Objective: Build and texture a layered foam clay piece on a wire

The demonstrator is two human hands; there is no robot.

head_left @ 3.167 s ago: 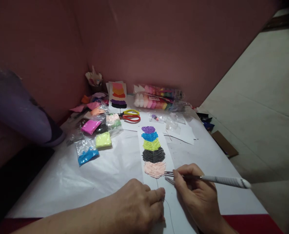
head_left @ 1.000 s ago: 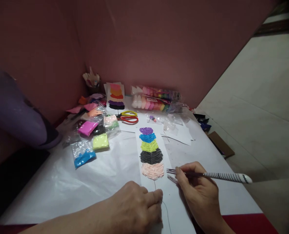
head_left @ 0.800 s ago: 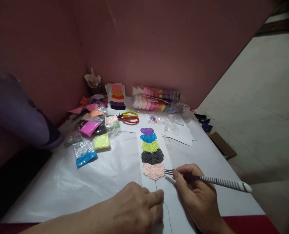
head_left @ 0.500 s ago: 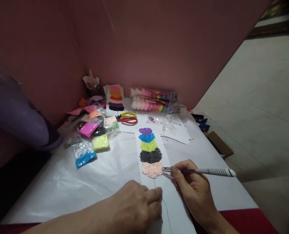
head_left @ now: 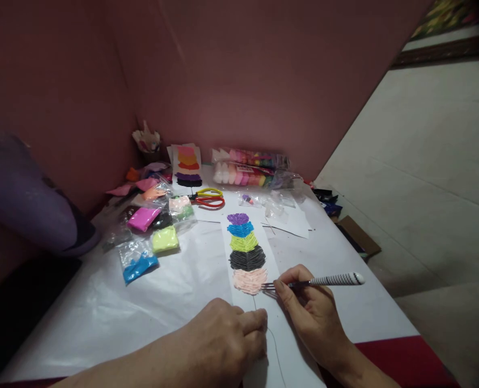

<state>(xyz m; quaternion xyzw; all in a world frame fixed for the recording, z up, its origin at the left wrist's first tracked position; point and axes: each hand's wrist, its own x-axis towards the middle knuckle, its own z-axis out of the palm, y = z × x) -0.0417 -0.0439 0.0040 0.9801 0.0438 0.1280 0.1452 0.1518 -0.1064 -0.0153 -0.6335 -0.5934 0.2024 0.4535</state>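
A white paper strip point(head_left: 259, 315) lies lengthwise before me, bearing stacked clay patches in purple, blue, green, black and peach point(head_left: 249, 281). My right hand point(head_left: 312, 312) pinches a fork point(head_left: 324, 281) with a white patterned handle; its tines touch the right edge of the peach patch. My left hand point(head_left: 223, 342) is curled, knuckles up, pressing the near end of the strip down beside a thin dark line drawn on the paper.
Bags of coloured clay point(head_left: 152, 226) lie at the left. Scissors point(head_left: 209, 198), a second clay strip point(head_left: 188, 166) and clay packs point(head_left: 247, 167) sit by the pink wall. A purple-sleeved limb point(head_left: 33, 199) rests at the left edge. White sheeting point(head_left: 142, 302) covers the table.
The fork lifted slightly off the peach patch, then came back to its right edge, its handle swinging inward. The left hand stayed on the strip. The view drifted a little to the right.
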